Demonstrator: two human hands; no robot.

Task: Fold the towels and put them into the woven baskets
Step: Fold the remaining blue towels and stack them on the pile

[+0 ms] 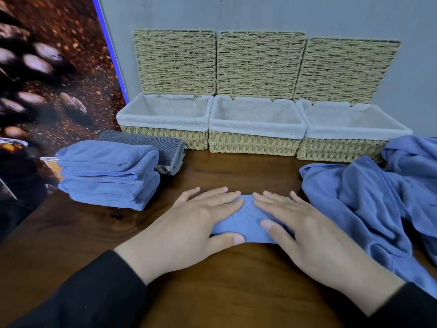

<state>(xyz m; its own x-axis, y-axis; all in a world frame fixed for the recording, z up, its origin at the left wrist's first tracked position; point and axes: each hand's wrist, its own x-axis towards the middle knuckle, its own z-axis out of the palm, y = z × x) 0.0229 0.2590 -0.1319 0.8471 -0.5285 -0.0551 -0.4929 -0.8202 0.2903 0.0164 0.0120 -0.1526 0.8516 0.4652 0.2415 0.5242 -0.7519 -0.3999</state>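
1. Fingers (214, 197) of both hands lie straight and flat, grasping nothing; the left hand (189, 223) and the right hand (305, 223) press palms-down on a small folded blue towel (246, 221) at the near middle of the wooden table (212, 280).
2. To do this step well, the person would likely smooth from the centre out to the edges, keep even pressure so the layers do not slide, and square the corners before lifting.
3. How many layers sit under the palms is hard to tell, since the hands cover most of the cloth.
4. Left of it stands a stack of folded blue towels (108, 174), with a folded grey towel (165, 147) just behind.
5. Right of it lies a heap of unfolded blue towels (369, 200).
6. Three woven baskets (255, 143) with pale liners stand at the back, lids propped against the wall, no towel visible inside.
7. No brand, label or legible writing shows on anything.
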